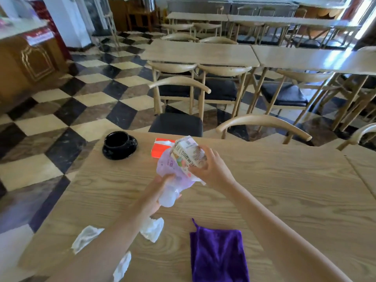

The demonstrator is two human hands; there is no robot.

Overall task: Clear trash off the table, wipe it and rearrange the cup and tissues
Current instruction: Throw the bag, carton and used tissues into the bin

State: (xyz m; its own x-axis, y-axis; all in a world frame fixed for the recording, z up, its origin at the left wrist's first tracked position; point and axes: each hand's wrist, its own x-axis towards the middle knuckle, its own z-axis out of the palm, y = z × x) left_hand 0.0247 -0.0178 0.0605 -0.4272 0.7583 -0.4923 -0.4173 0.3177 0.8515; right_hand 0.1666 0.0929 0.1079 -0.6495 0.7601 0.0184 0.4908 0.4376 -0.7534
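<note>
Over the middle of the wooden table [284, 180] my left hand [156, 192] grips a pale purple plastic bag [173, 174]. My right hand [211, 169] holds a printed carton [188, 152] at the bag's mouth. Behind them lies a red tissue pack [159, 148]. A black cup [117, 140] stands on its black saucer [120, 153] at the far left corner. Three crumpled white tissues lie near me: one [85, 238] at the left, one [153, 227] by my left forearm, one [123, 266] partly under it. A purple cloth [218, 255] lies flat at the near edge.
A chair with a black seat [177, 124] stands at the table's far side, a second chair back [262, 123] to its right. More wooden tables and chairs fill the room beyond. A checkered floor [50, 123] lies to the left.
</note>
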